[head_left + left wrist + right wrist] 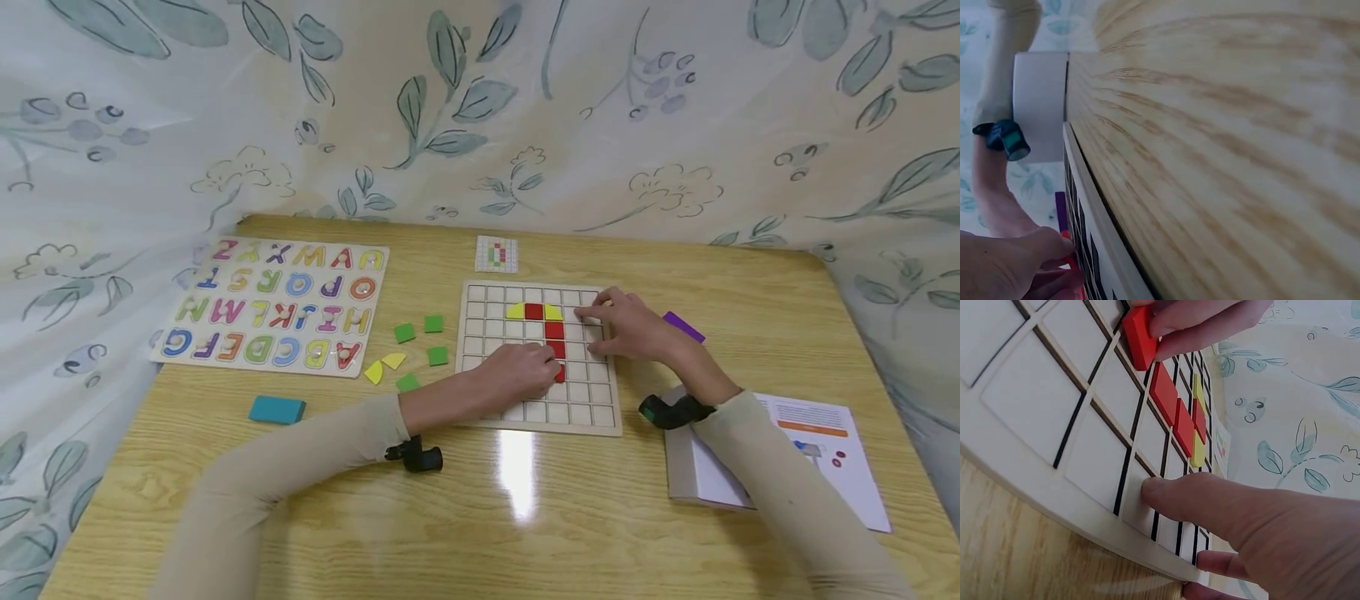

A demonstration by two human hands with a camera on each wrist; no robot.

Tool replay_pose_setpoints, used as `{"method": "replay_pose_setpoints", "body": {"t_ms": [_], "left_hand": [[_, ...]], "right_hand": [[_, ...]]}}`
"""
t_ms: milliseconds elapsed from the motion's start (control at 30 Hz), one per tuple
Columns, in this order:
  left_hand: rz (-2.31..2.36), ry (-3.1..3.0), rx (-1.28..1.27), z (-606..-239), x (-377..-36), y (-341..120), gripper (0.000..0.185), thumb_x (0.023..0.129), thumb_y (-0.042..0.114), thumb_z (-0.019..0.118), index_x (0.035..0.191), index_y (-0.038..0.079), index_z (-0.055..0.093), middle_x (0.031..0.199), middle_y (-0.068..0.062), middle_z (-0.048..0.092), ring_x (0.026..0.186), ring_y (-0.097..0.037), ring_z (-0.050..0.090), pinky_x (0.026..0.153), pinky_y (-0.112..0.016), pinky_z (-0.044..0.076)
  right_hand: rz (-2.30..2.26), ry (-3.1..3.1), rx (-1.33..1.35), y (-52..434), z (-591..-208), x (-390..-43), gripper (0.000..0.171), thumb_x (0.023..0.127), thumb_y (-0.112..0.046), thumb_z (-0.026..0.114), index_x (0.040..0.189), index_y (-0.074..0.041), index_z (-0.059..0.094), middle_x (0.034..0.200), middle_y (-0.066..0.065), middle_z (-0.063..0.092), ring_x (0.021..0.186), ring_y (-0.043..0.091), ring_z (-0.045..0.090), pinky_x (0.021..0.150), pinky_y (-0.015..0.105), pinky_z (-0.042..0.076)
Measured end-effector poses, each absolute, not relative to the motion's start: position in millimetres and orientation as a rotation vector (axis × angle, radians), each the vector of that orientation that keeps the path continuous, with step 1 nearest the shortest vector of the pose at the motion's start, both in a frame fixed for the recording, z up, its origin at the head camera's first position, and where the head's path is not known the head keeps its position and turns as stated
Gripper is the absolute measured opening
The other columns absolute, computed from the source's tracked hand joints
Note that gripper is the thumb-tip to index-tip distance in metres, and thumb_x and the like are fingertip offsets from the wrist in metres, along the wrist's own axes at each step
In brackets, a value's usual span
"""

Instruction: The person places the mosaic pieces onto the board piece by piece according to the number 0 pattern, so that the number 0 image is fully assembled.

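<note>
Well to the left of both hands lies an alphabet puzzle (273, 304), and green squares (420, 342) sit just left of the left hand (521, 375). That hand pinches a red tile (1139, 337) in curled fingertips, tilted over the grid board (592, 412), below the red column. Right of it, the right hand (630, 325) rests on the board, fingers straight and spread.
</note>
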State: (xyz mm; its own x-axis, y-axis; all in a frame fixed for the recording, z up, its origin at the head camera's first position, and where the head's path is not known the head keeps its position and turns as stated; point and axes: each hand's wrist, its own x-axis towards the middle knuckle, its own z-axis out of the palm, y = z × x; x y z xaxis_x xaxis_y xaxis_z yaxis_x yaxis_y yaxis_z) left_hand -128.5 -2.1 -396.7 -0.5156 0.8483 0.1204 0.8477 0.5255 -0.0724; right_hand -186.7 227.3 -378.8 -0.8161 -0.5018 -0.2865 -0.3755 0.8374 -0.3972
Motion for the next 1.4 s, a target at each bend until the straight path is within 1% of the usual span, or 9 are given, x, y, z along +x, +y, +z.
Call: {"method": "replay_pose_setpoints", "body": {"t_ms": [200,433,667,800,1000,1167,1267,1400], "left_hand": [[0.01,-2.614,-1.445,-396.3,-128.6,0.6,0.014,0.095,0.015,0.058,0.094,0.013,0.071,0.088,0.002,0.068,0.075,-0.008,0.064,0.056,-0.018,0.052],[-0.025,-2.627,-1.437,-397.0,-128.3,0.7,0.015,0.094,0.014,0.057,0.092,0.012,0.071,0.086,0.003,0.069,0.074,-0.008,0.063,0.056,-0.018,0.052],[-0.033,-2.63,-1.431,-397.2,-128.4,0.9,0.016,0.095,0.016,0.057,0.093,0.012,0.072,0.086,0.002,0.069,0.075,-0.009,0.064,0.057,-0.019,0.052],[-0.038,-2.641,-1.436,-395.9,-128.9,1.6,0.015,0.094,0.014,0.058,0.093,0.012,0.073,0.085,0.002,0.071,0.074,-0.009,0.064,0.056,-0.018,0.051],[-0.057,-2.699,-1.457,-389.7,-131.6,1.2,0.014,0.091,0.009,0.061,0.091,0.013,0.075,0.082,0.003,0.069,0.069,-0.009,0.059,0.054,-0.017,0.049],[-0.029,-2.713,-1.458,-385.1,-134.1,2.1,0.02,0.089,0.003,0.059,0.084,0.015,0.075,0.077,0.004,0.066,0.066,-0.007,0.056,0.052,-0.018,0.048],[-0.03,-2.72,-1.457,-384.5,-134.8,2.9,0.021,0.089,0.003,0.059,0.082,0.016,0.075,0.076,0.004,0.066,0.066,-0.007,0.055,0.052,-0.018,0.048],[-0.071,-2.735,-1.452,-384.7,-135.3,4.0,0.019,0.089,0.006,0.06,0.084,0.015,0.075,0.077,0.003,0.067,0.064,-0.007,0.053,0.052,-0.017,0.046]], "right_hand": [[-0.457,2.633,-0.649,228.7,-377.9,-186.6,0.061,0.084,-0.019,0.074,0.141,-0.01,0.051,0.133,0.023,0.043,0.115,0.04,0.039,0.087,0.05,0.043],[-0.451,2.643,-0.667,228.8,-380.2,-186.6,0.06,0.084,-0.019,0.074,0.139,-0.009,0.053,0.131,0.022,0.044,0.113,0.04,0.039,0.085,0.049,0.043],[-0.441,2.644,-0.666,228.1,-379.6,-186.9,0.06,0.084,-0.02,0.074,0.139,-0.009,0.053,0.132,0.022,0.044,0.113,0.039,0.04,0.084,0.048,0.043],[-0.44,2.645,-0.669,228.3,-379.4,-186.4,0.06,0.084,-0.019,0.074,0.139,-0.009,0.053,0.131,0.022,0.044,0.112,0.039,0.04,0.085,0.048,0.043],[-0.442,2.648,-0.681,228.4,-378.4,-186.8,0.06,0.084,-0.019,0.074,0.14,-0.009,0.052,0.132,0.023,0.044,0.113,0.039,0.04,0.085,0.048,0.043],[-0.446,2.644,-0.681,229.2,-378.0,-187.3,0.061,0.084,-0.019,0.074,0.14,-0.009,0.052,0.132,0.023,0.044,0.113,0.04,0.039,0.085,0.048,0.043],[-0.446,2.642,-0.681,229.3,-378.6,-187.6,0.061,0.084,-0.02,0.074,0.14,-0.009,0.052,0.132,0.023,0.044,0.113,0.04,0.039,0.085,0.049,0.043],[-0.443,2.644,-0.687,229.6,-379.8,-187.6,0.061,0.084,-0.02,0.074,0.14,-0.009,0.052,0.132,0.023,0.044,0.113,0.04,0.04,0.085,0.049,0.043]]}}
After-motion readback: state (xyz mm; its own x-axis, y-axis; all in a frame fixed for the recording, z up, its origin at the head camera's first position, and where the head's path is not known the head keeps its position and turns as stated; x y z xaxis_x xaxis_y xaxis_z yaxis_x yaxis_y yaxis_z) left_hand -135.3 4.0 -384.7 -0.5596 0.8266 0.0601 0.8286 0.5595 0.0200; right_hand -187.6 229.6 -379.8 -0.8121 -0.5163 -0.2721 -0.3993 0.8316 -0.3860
